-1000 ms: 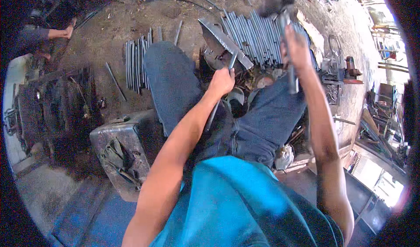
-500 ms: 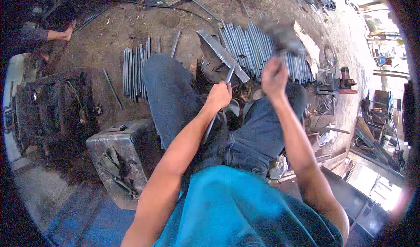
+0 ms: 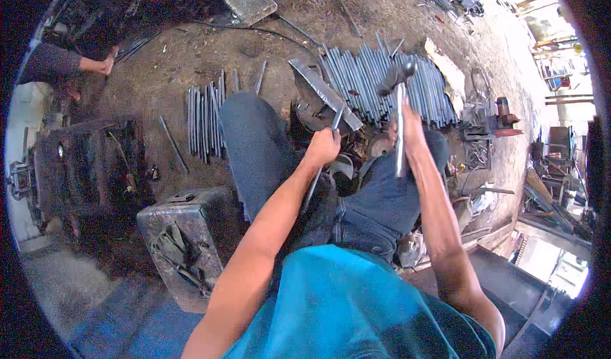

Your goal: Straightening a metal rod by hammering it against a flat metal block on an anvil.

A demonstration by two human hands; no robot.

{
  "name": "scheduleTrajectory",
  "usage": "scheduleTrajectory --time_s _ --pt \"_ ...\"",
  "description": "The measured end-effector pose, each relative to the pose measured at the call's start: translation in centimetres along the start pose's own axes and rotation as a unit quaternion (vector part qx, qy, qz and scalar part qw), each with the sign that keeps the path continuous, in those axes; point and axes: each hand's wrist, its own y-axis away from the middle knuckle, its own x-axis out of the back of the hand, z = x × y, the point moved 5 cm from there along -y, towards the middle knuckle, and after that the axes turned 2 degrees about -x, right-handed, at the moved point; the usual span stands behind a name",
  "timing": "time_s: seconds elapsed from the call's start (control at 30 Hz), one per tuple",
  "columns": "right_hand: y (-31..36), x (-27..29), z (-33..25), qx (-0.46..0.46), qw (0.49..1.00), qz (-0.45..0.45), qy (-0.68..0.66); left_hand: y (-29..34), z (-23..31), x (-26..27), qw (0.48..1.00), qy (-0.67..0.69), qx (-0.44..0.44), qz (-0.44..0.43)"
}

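Note:
My left hand [image 3: 324, 146] is closed round a thin grey metal rod [image 3: 338, 117]. Its upper end rests on or close above a flat-faced steel bar [image 3: 318, 85] that slants between my knees, and its lower end reaches back beneath my wrist. My right hand [image 3: 412, 131] grips a hammer [image 3: 400, 136] by its shiny handle, raised to the right of the bar. The dark hammer head [image 3: 397, 78] is in front of a wide row of grey metal rods [image 3: 359, 82] on the ground.
A smaller bundle of rods [image 3: 205, 120] lies left of my knee. A worn metal box [image 3: 184, 232] stands nearby, with dark machinery [image 3: 83, 168] further left. At the right are a vise-like tool [image 3: 503, 114] and scrap. Another person's foot [image 3: 102, 65] shows at upper left.
The hammer, a blur before, now shows clearly, its handle tilted upright in my right hand. My left hand still holds the rod near the bar. The whole view has shifted slightly.

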Motion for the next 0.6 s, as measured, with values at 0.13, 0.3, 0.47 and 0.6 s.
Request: scheduleTrajectory --time_s 0.13,0.3,0.47,0.6 --pt "5.4 -2.9 -15.2 0.177 0.983 -0.047 -0.031 -0.7 -1.9 -0.3 0.993 0.051 0.103 -0.041" --pt "11.4 -5.0 -26.9 0.43 0.901 -0.055 -0.032 -0.6 -2.9 -1.0 0.991 0.076 0.098 -0.058" --pt "8.6 -7.3 -19.3 0.435 0.896 0.017 -0.088 -0.3 -2.6 -0.5 0.999 -0.01 0.038 0.01" --pt "1.2 -8.1 1.5 0.368 0.879 0.135 0.271 -0.6 -3.0 -0.8 0.997 0.017 0.054 -0.043"
